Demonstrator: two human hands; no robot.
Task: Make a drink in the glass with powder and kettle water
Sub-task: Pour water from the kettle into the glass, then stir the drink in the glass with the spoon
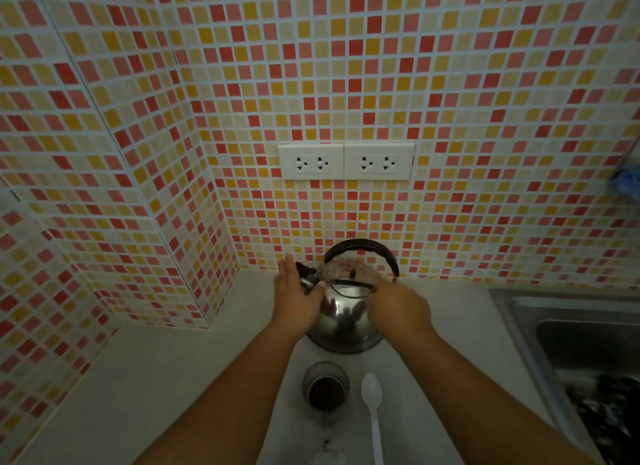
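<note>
Nearest, one glass stands on the counter, dark powder at its bottom. Just right of it lies one white spoon, bowl toward the wall, handle toward the person. Beyond stands one steel kettle, spout left, black handle arched over it. The left hand lies flat against the spout side, fingers extended; the right hand covers the kettle's right shoulder, grip unclear. Two double sockets sit on the tiled wall; a sink is right.
</note>
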